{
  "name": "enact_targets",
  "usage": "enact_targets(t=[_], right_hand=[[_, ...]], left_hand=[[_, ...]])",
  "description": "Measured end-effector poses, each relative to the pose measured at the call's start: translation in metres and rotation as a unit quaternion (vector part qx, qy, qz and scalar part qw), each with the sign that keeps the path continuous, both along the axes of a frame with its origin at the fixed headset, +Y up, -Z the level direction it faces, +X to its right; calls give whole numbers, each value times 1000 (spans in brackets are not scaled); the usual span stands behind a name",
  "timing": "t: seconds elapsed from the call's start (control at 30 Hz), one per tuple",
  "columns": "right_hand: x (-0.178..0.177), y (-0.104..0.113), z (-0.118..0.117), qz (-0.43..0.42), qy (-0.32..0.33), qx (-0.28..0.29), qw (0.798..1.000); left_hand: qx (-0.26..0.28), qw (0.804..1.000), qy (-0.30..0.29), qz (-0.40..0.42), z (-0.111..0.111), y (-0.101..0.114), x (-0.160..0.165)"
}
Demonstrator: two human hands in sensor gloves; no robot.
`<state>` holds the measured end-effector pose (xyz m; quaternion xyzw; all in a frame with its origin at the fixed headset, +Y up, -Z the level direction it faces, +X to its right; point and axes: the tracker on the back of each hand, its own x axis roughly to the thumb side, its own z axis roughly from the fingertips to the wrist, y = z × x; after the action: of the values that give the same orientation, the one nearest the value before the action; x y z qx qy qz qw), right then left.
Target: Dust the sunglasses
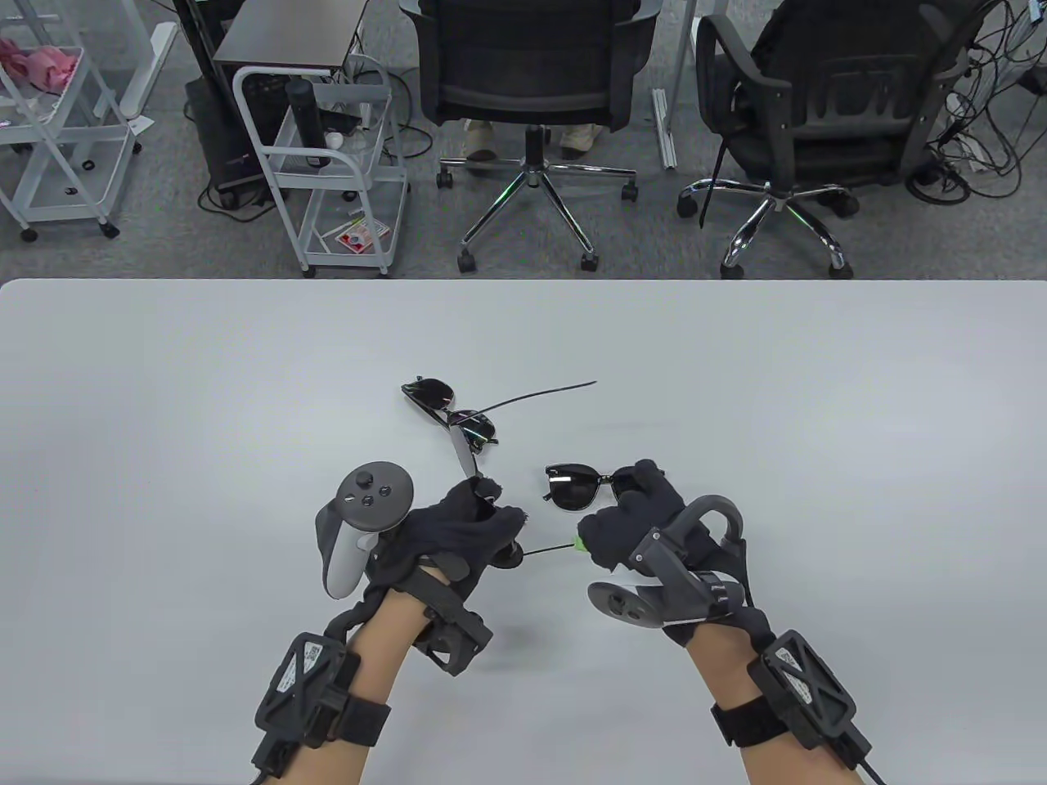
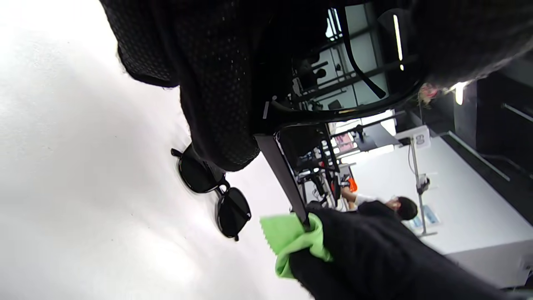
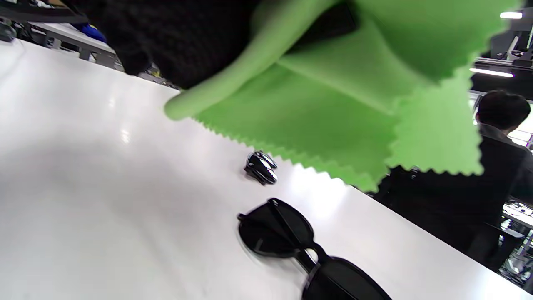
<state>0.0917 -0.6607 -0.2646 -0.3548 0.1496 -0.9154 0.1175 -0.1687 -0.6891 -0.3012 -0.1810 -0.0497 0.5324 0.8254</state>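
Note:
My left hand [image 1: 491, 515] holds a black pair of sunglasses [image 2: 354, 62] above the table; in the table view only its temple arm [image 1: 546, 550] sticks out to the right. My right hand [image 1: 609, 523] pinches a green cloth [image 1: 579, 542] around the tip of that temple arm [image 2: 283, 171]. The cloth shows clearly in the left wrist view [image 2: 291, 237] and hangs large in the right wrist view [image 3: 333, 104]. A second black pair [image 1: 572, 486] lies on the table just beyond my right hand, also seen in the right wrist view [image 3: 291, 241].
A thin metal-framed pair of sunglasses [image 1: 450, 409] lies unfolded further back on the white table [image 1: 164, 409], one temple reaching right. It shows small in the right wrist view [image 3: 260, 167]. Office chairs [image 1: 532, 98] and carts stand beyond the table's far edge.

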Motion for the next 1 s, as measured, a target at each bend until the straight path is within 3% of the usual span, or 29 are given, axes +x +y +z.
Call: enact_targets(t=[0.1,0.23,0.37,0.63,0.87,1.0], right_hand=[[-3,-4,0,4,5,3,1000],[-11,-5,7,58,19,51,997],[-22,0,16,-10,49,60,997],[-48,0,33,7,94,113,989],[-36,6,18,-54,64,76,994],[-22,-4,9,-18,38,67,997]], left_hand=[[-11,1000,-6,6,-1,-4,-1],[-21,1000,-19,13,0,-6,3],[-37,998,-22,42,1,-10,13],[-36,996,-55,57,5,-10,24],[2,999,-15,35,5,7,23],[1,1000,-6,11,2,4,11]])
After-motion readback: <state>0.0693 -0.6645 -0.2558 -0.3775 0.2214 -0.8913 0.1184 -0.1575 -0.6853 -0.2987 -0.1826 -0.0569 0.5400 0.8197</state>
